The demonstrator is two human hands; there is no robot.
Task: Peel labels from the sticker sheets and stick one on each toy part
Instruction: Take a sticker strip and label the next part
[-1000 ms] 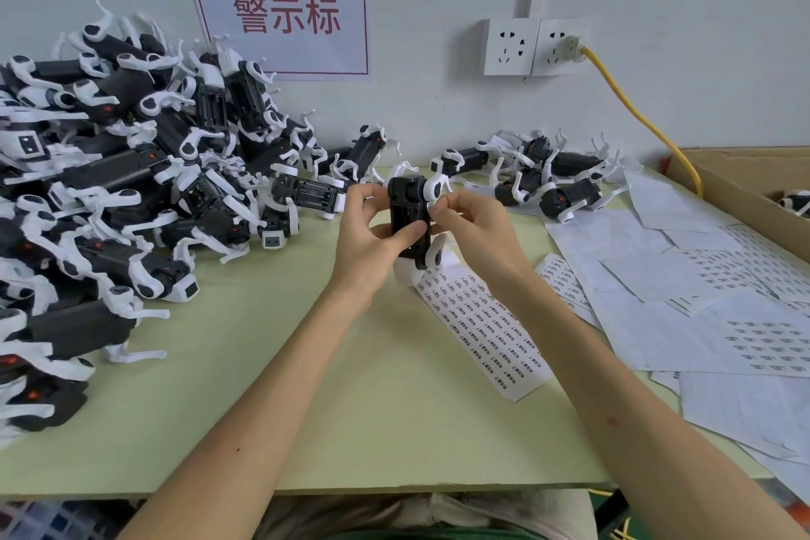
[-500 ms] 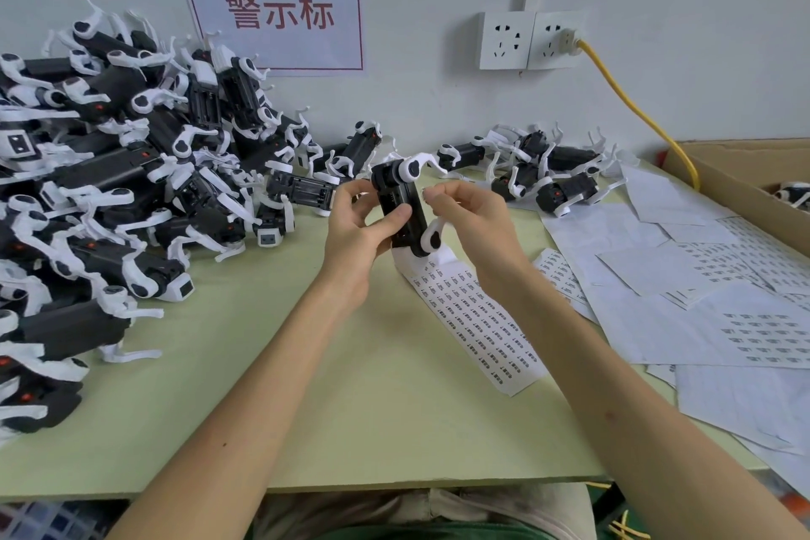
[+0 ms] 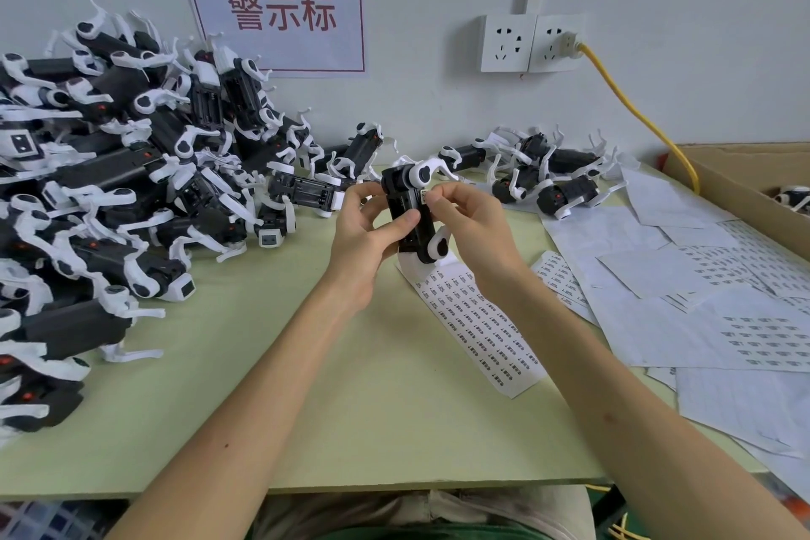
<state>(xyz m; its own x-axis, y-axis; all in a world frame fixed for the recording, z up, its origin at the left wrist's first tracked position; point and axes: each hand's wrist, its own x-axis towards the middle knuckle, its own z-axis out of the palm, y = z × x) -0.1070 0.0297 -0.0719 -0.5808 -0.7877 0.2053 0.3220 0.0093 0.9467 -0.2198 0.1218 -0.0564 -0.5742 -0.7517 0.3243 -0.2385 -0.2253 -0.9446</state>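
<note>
**Toy part held up, label at its edge**

Left hand (image 3: pixel 366 228): grip closed round the black-and-white toy part (image 3: pixel 410 206), thumb across its front. The part is upright above the counter (image 3: pixel 307 386), just over the top end of the long sticker sheet (image 3: pixel 477 329). Right hand (image 3: pixel 464 215): grip pinches a small label (image 3: pixel 424 195) against the part's upper right edge. Big pile of toy parts (image 3: pixel 109 171) on the counter's left, smaller group (image 3: pixel 548 175) by the wall. Loose sheets (image 3: pixel 701 298) at right, beside a cardboard box (image 3: pixel 745 189).
</note>
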